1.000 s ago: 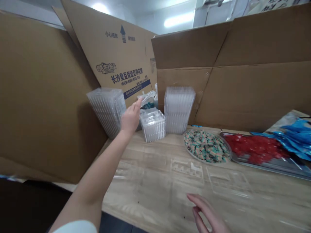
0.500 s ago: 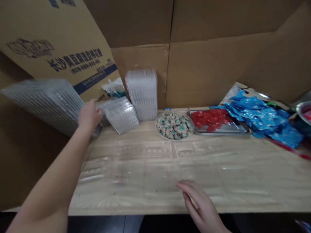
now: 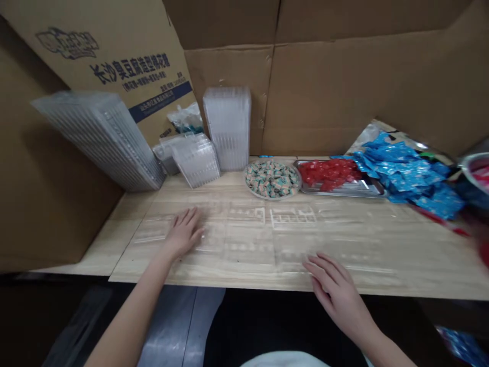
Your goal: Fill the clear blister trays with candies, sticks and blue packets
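Several clear plastic trays (image 3: 248, 250) lie flat side by side across the wooden table, hard to tell from the wood beneath. My left hand (image 3: 184, 235) is over the trays at the left, fingers stretched and thumb apart, holding nothing. Near the front edge, my right hand (image 3: 331, 279) is at the trays right of the middle; its fingers are extended and loosely apart, with nothing visible in them. Whether either palm presses on the plastic, I cannot tell. Beyond the trays stands a round dish (image 3: 255, 194) of small wrapped pieces in pale orange and teal.
Stacked clear trays stand at the back left: a tall leaning stack (image 3: 110, 140), a short stack (image 3: 196, 160) and an upright one (image 3: 228, 130). A metal tray (image 3: 344, 190) holds red packets (image 3: 328, 173). Blue packets (image 3: 408, 168) lie at the right. Cardboard (image 3: 362, 92) walls the back.
My left hand has come away from the stacks at the back left, down and right to the flat trays. My right hand has shifted slightly right. The view has tilted down.
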`<control>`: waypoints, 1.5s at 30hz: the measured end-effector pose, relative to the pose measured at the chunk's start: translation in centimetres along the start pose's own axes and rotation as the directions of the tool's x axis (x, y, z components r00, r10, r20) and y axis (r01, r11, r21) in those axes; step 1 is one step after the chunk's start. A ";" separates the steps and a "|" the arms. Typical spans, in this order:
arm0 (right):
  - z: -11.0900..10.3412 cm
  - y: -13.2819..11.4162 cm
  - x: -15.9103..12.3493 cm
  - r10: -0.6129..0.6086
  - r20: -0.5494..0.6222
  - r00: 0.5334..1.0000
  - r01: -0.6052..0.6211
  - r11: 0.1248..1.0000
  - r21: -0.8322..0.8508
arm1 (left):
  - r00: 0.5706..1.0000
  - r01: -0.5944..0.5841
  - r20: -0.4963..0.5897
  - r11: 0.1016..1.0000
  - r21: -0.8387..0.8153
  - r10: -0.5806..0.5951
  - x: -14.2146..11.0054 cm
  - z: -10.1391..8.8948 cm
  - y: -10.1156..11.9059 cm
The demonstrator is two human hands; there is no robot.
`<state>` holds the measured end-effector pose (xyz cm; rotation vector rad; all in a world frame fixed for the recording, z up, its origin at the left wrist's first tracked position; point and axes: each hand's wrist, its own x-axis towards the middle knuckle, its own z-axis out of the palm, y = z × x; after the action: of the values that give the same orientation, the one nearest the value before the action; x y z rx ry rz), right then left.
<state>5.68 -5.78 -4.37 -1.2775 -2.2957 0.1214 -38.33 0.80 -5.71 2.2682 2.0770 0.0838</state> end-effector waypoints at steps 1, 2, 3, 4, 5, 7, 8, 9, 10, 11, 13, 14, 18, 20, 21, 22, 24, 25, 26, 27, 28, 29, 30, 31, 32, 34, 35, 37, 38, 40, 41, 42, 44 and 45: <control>-0.3 0.2 -0.3 0.008 -0.009 1.000 -0.008 1.000 -0.030 | 1.000 -0.008 0.009 1.000 -0.005 0.008 -0.1 0.0 0.2; -0.7 0.5 -0.6 0.023 -0.019 1.000 -0.025 0.998 -0.065 | 1.000 -0.016 0.010 1.000 -0.007 0.016 -0.4 0.0 0.3; -1.2 0.9 -1.1 0.047 -0.035 0.998 -0.050 0.993 -0.104 | 1.000 -0.021 0.001 1.000 -0.009 0.021 -0.6 0.1 0.1; -1.7 1.3 -1.6 0.073 -0.043 0.996 -0.079 0.986 -0.145 | 1.000 -0.024 -0.012 1.000 -0.010 0.023 -0.9 0.3 -0.1; -2.2 1.8 -2.2 0.102 -0.044 0.994 -0.109 0.977 -0.185 | 0.999 -0.038 -0.018 0.999 -0.012 0.038 -1.1 0.5 -0.4; -3.5 3.1 -3.5 0.156 -0.031 0.987 -0.159 0.953 -0.259 | 0.999 -0.038 -0.032 0.999 -0.033 0.037 -1.2 1.0 -1.1; -4.3 3.9 -4.2 0.180 -0.026 0.983 -0.180 0.938 -0.295 | 0.999 -0.030 -0.032 0.999 -0.045 0.029 -1.3 1.1 -1.2; -5.0 4.9 -4.9 0.208 -0.031 0.978 -0.207 0.920 -0.333 | 0.998 -0.015 -0.055 0.998 -0.055 0.012 -1.2 1.1 -1.3; -5.8 6.1 -5.7 0.245 -0.056 0.968 -0.248 0.893 -0.375 | 0.997 -0.016 -0.076 0.997 -0.072 0.010 -1.2 0.9 -1.2; -6.6 7.5 -6.4 0.288 -0.102 0.952 -0.304 0.857 -0.415 | 0.994 -0.008 -0.108 0.995 -0.095 -0.002 -1.1 0.6 -0.8; -7.9 10.8 -7.8 0.383 -0.222 0.896 -0.443 0.761 -0.474 | 0.983 0.005 -0.181 0.988 -0.152 -0.033 -0.8 -0.2 0.7; -8.3 12.6 -8.5 0.427 -0.281 0.859 -0.511 0.708 -0.488 | 0.975 -0.004 -0.219 0.982 -0.188 -0.038 -0.6 -0.7 1.9; -8.3 18.5 -10.0 0.527 -0.326 0.785 -0.616 0.601 -0.510 | 0.936 -0.209 -0.340 0.917 -0.339 0.088 0.8 -1.4 11.0; -7.9 19.9 -9.9 0.539 -0.277 0.796 -0.594 0.605 -0.530 | 0.926 -0.330 -0.306 0.869 -0.368 0.222 1.8 -1.1 17.9; -7.8 20.2 -9.6 0.538 -0.270 0.799 -0.588 0.601 -0.541 | 0.917 -0.375 -0.283 0.851 -0.367 0.281 2.5 -1.0 21.5; -7.9 20.4 -9.3 0.532 -0.280 0.799 -0.588 0.591 -0.552 | 0.909 -0.413 -0.222 0.836 -0.361 0.353 3.2 -0.8 25.1; -8.4 20.6 -8.2 0.503 -0.314 0.805 -0.584 0.582 -0.566 | 0.884 -0.467 -0.146 0.817 -0.337 0.445 4.7 -0.5 31.5; -8.8 20.8 -7.6 0.481 -0.311 0.819 -0.566 0.595 -0.570 | 0.880 -0.472 -0.110 0.822 -0.318 0.462 5.4 -0.3 34.1; -9.1 20.9 -6.9 0.464 -0.291 0.837 -0.541 0.617 -0.572 | 0.880 -0.469 -0.074 0.830 -0.301 0.470 6.0 0.0 36.1; -9.3 21.1 -6.2 0.457 -0.258 0.851 -0.516 0.639 -0.570 | 0.878 -0.468 -0.039 0.837 -0.283 0.478 6.5 0.3 37.6; -9.3 21.3 -5.7 0.462 -0.220 0.859 -0.498 0.658 -0.564 | 0.874 -0.470 -0.008 0.842 -0.265 0.486 6.9 0.7 38.5; -9.2 21.4 -5.2 0.473 -0.180 0.862 -0.487 0.676 -0.554 | 0.868 -0.479 0.013 0.843 -0.246 0.497 7.1 1.0 39.1; -9.0 21.5 -4.8 0.487 -0.147 0.861 -0.483 0.690 -0.539 | 0.860 -0.493 0.024 0.840 -0.227 0.510 7.2 1.4 39.3; -8.8 21.4 -4.5 0.496 -0.126 0.859 -0.483 0.704 -0.521 | 0.851 -0.509 0.024 0.835 -0.209 0.524 7.2 1.8 39.3; -8.6 21.4 -4.4 0.497 -0.119 0.860 -0.484 0.718 -0.500 | 0.842 -0.526 0.019 0.828 -0.194 0.539 7.2 2.0 39.1; -9.1 21.5 -4.4 0.468 -0.162 0.869 -0.487 0.748 -0.451 | 0.819 -0.564 0.010 0.808 -0.171 0.574 6.9 2.4 38.7; -9.9 21.8 -4.6 0.441 -0.214 0.872 -0.489 0.761 -0.425 | 0.807 -0.582 0.004 0.797 -0.162 0.590 6.8 2.5 38.5; -12.7 23.2 -5.1 0.383 -0.339 0.859 -0.499 0.773 -0.391 | 0.791 -0.608 -0.021 0.781 -0.142 0.612 6.6 2.5 38.2; -14.7 24.4 -5.4 0.362 -0.396 0.844 -0.512 0.765 -0.391 | 0.790 -0.612 -0.041 0.781 -0.128 0.612 6.5 2.4 38.2; -19.4 27.6 -6.0 0.386 -0.443 0.809 -0.573 0.686 -0.448 | 0.796 -0.605 -0.069 0.790 -0.102 0.601 6.4 2.3 38.4; -21.7 29.4 -6.2 0.436 -0.441 0.784 -0.618 0.603 -0.504 | 0.796 -0.605 -0.065 0.791 -0.092 0.602 6.4 2.2 38.5; -23.8 31.4 -6.4 0.502 -0.414 0.760 -0.646 0.510 -0.568 | 0.792 -0.610 -0.053 0.788 -0.084 0.608 6.5 2.2 38.5; -27.1 35.0 -6.6 0.553 -0.399 0.731 -0.665 0.448 -0.598 | 0.778 -0.627 -0.015 0.775 -0.072 0.628 6.8 2.2 38.5; -28.2 36.7 -6.5 0.571 -0.399 0.717 -0.674 0.423 -0.606 | 0.766 -0.641 -0.003 0.765 -0.064 0.642 7.0 2.3 38.5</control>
<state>50.01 4.69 6.12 -2.4367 -1.6166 -0.6880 0.64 4.34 -4.73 2.8072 1.1598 0.1537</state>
